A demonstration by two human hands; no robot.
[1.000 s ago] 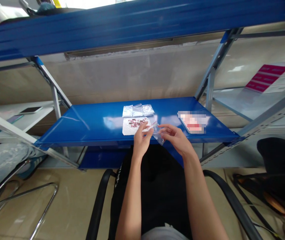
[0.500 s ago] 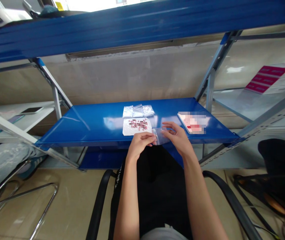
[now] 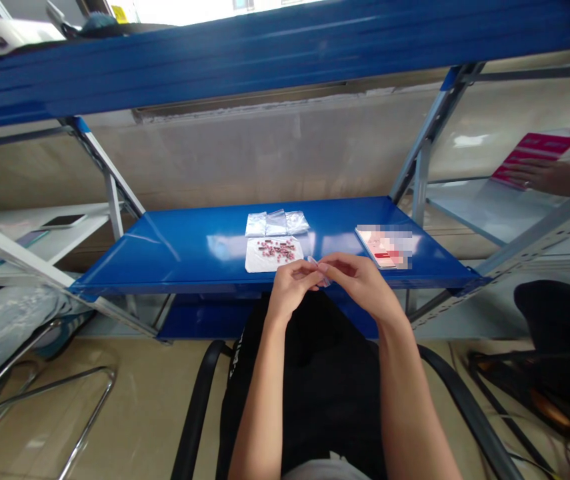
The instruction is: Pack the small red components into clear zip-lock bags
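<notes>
Worktop: glossy blue metal shelf board. Both hands at its front edge, slightly right of the edge's midpoint. Left hand: fingers bent, thumb and fingertips pinching a small clear plastic bag. Right hand: likewise closed in a pinch on the same bag, its fingertips meeting those of the left. Bag mostly hidden by the fingers; contents, if any, cannot be made out. Contact between hands and worktop edge: cannot tell.

Just left of the bag, near the middle of the front edge: a white, roughly rectangular sheet or shallow tray, bearing scattered small red and dark pieces. Directly behind it, toward the back edge, a row of flat clear plastic bags, side by side and partly overlapping.

Toward the front right corner: a flat, pale rectangular object with a red patch, surface partly pixelated.

Beyond the right edge, on a neighbouring grey shelf: a co-worker's hand lies against a magenta-and-white box-like item.
</notes>
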